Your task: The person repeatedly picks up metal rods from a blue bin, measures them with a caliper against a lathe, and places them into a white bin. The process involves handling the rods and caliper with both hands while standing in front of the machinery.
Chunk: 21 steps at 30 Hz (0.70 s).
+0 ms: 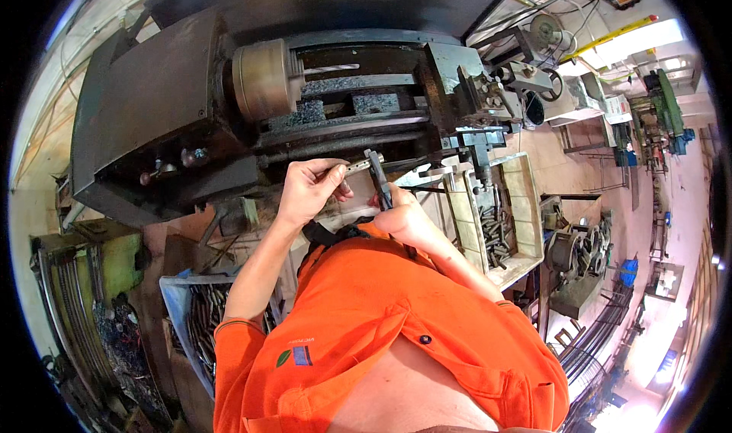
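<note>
In front of the lathe, my left hand (pixel 311 190) pinches a short, shiny metal rod (pixel 356 166) between thumb and fingers. My right hand (pixel 402 213) is closed around a dark metal caliper (pixel 379 180), held upright with its jaw end against the rod's right part. Beyond both hands is the lathe chuck (pixel 263 80), its surface smeared. A slim, bright bar (pixel 332 68) sticks out of the chuck to the right. The fingertips of my right hand are partly hidden behind the caliper.
The lathe's headstock (pixel 156 113) stands at left, its tool post (pixel 488 90) at right. Beside my right arm is a pale tray (pixel 526 212) with several dark metal pieces. A blue-lined bin (pixel 179 296) of metal rods stands at lower left. Bar stock (pixel 591 357) lies at lower right.
</note>
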### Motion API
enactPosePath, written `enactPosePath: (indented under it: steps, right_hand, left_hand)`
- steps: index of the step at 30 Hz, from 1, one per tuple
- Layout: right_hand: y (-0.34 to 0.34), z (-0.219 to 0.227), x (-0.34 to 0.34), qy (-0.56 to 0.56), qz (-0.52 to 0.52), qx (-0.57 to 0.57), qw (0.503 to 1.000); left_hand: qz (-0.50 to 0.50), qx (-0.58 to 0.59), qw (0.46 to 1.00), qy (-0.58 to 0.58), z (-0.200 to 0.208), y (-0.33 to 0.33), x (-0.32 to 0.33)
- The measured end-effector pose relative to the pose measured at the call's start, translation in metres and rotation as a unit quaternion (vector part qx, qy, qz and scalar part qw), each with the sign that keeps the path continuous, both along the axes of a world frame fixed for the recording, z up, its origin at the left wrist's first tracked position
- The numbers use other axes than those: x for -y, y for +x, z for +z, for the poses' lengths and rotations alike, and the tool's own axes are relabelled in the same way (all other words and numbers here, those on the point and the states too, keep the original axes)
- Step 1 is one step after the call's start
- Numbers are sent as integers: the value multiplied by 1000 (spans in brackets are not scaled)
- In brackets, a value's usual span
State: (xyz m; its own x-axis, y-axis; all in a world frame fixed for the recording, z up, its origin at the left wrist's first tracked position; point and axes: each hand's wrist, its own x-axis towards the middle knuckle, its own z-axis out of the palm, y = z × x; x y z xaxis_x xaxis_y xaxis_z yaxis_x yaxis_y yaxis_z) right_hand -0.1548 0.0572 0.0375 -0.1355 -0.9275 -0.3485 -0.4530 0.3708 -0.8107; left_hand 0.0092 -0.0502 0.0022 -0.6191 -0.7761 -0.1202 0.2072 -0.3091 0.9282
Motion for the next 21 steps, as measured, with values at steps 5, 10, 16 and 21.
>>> enactPosePath:
  steps: [5, 10, 16, 21]
  right_hand:
    - [4, -1, 1, 44, -65, 58, 995]
    - [-6, -19, 3, -6, -140, 127, 982]
    - [-7, -30, 44, -125, -260, 232, 929]
    - [-19, -46, 73, -153, -277, 238, 918]
  left_hand:
    - [-37, -33, 998, 50, 3, 1, 6]
    - [-70, -60, 992, 82, -2, 2, -2]
    - [-233, 59, 966, -100, -51, -31, -52]
    - [-216, 38, 975, -22, -50, -62, -26]
